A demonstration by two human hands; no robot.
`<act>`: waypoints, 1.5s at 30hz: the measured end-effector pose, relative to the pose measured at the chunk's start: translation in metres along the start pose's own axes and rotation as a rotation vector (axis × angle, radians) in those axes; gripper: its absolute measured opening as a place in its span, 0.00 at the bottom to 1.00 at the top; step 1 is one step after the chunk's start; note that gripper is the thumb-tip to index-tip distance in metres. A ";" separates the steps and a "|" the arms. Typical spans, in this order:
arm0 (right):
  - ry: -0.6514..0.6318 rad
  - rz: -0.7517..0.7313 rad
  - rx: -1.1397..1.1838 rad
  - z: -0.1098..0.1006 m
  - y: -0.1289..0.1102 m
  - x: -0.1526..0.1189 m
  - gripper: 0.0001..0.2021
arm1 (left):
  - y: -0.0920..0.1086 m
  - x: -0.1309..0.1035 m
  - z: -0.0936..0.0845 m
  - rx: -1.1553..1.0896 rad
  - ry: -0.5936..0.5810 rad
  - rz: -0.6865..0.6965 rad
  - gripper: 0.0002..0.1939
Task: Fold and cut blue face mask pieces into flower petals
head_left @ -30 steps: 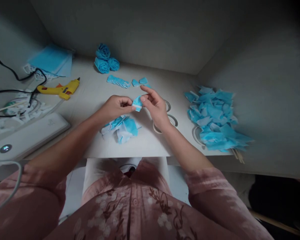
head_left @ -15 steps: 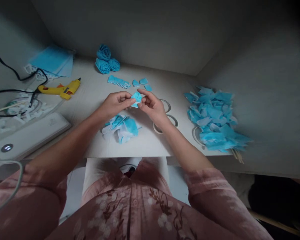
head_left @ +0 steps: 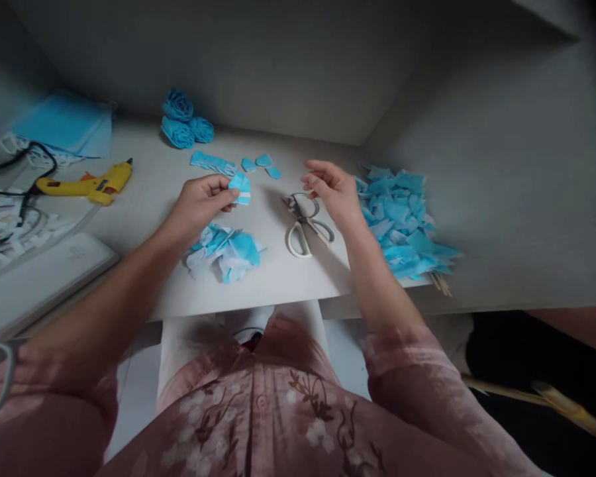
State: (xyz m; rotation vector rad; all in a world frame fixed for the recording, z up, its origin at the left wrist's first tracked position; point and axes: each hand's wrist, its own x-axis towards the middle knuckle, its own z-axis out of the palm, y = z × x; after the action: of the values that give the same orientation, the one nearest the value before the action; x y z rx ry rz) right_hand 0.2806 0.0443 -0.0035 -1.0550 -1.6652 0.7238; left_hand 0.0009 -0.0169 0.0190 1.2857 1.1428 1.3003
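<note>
Between thumb and fingers, my left hand (head_left: pixel 209 195) pinches a small folded piece of blue fabric (head_left: pixel 240 188) with a white strip near its lower edge. My right hand (head_left: pixel 334 189) is raised over the table with its fingers apart and nothing in them. Just below and left of it lie scissors (head_left: pixel 305 228) with pale handles, and a ring-shaped roll of tape (head_left: pixel 308 204) sits by their blades. Beyond the left hand are a row of blue strips (head_left: pixel 213 163) and several small cut blue petals (head_left: pixel 263 160). Crumpled blue and white scraps (head_left: pixel 228 253) lie nearer me.
Three blue fabric roses (head_left: pixel 181 122) stand at the back. To the left are a yellow glue gun (head_left: pixel 92 187), a stack of blue face masks (head_left: pixel 64 124) and a white power bank (head_left: pixel 54 281). A heap of blue scraps (head_left: pixel 397 222) lies right, with thin sticks (head_left: pixel 442 283) beneath.
My right hand has let go of the blue piece and moved right, uncovering the scissors. My left hand still holds the piece. The view has turned to the right.
</note>
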 end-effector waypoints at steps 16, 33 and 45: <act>-0.252 0.020 -1.052 0.032 -0.029 -0.049 0.12 | -0.002 -0.001 0.000 0.032 -0.029 -0.011 0.08; 0.009 0.116 -0.530 0.023 0.012 -0.045 0.08 | -0.005 -0.005 0.002 0.042 -0.063 -0.033 0.11; 0.054 -0.513 -0.409 0.041 -0.063 -0.043 0.16 | -0.003 -0.011 0.000 0.090 -0.199 -0.049 0.13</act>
State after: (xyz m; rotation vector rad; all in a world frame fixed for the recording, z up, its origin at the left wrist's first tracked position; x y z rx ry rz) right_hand 0.2286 -0.0212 0.0179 -0.8478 -1.9724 0.0192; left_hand 0.0009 -0.0276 0.0151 1.4107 1.0948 1.0687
